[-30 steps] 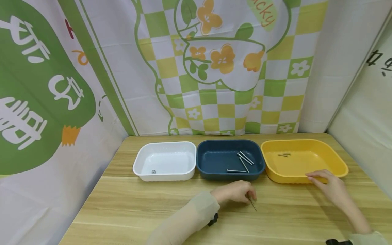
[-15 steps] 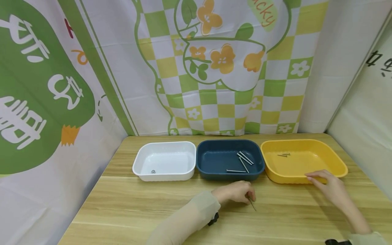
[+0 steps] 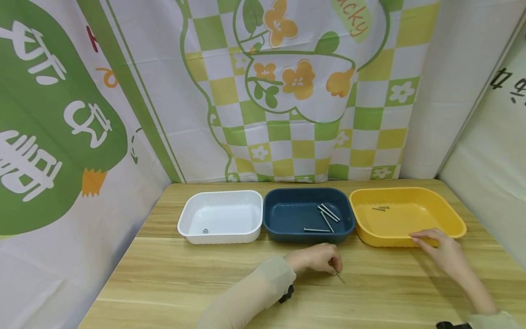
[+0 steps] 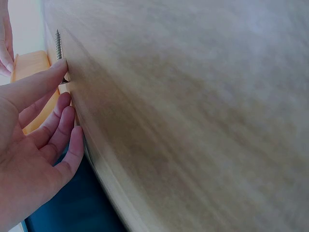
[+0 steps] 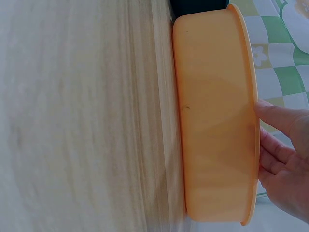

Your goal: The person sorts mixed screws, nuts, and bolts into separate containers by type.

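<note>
My left hand (image 3: 318, 258) is low over the table in front of the blue tray (image 3: 287, 224). Its thumb and index finger pinch a thin threaded screw (image 3: 340, 277). In the left wrist view the screw (image 4: 58, 46) pokes out past the thumb, its point away from the hand and its head end partly hidden; the other fingers are loosely bent. My right hand (image 3: 445, 253) pinches the front rim of the yellow tray (image 3: 394, 241) between thumb and fingers. From the right wrist, those fingers (image 5: 273, 152) show at the tray's rim.
A white tray (image 3: 230, 237) stands at the left with one small metal piece (image 3: 205, 231) in it. Several long bolts (image 3: 316, 230) lie in the blue tray. Small screws (image 3: 381, 209) lie in the yellow one. A patterned curtain (image 3: 296, 137) hangs behind the wooden table (image 3: 185, 283).
The screw in my left hand has turned slightly and less of it shows in the head view. My right hand and the trays stay where they were.
</note>
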{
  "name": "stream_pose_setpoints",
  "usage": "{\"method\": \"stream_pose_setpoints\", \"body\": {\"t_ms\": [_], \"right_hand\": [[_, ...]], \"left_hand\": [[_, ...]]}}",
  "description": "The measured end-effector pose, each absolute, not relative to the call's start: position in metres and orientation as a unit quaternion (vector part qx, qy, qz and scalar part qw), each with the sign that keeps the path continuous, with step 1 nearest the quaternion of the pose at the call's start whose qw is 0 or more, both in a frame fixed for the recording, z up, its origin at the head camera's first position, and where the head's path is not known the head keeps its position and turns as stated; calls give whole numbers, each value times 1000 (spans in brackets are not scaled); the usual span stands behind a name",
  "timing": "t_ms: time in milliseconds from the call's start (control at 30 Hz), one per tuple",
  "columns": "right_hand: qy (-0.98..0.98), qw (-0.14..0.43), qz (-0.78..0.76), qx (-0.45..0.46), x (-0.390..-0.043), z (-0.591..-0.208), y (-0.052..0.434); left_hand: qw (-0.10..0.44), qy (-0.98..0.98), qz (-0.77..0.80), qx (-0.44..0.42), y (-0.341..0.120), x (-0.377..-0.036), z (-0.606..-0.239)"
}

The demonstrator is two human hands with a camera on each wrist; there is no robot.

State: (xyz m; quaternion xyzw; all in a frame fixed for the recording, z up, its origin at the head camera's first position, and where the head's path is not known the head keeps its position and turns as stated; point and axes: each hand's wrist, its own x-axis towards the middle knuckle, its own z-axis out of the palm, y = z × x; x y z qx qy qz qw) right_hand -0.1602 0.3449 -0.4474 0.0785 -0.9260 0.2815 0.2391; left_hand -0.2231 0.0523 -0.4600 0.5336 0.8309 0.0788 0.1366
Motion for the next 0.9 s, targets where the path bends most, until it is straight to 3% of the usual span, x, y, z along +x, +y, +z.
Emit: {"method": "stream_pose_setpoints", "body": {"t_ms": [667, 900], "right_hand": [[-925, 237, 288, 75, -159, -447, 344], [-924, 238, 289, 78, -160, -447, 345]], "left_hand": [[147, 831, 104, 526, 52, -224, -461], [127, 831, 124, 526, 49, -220, -457]]}}
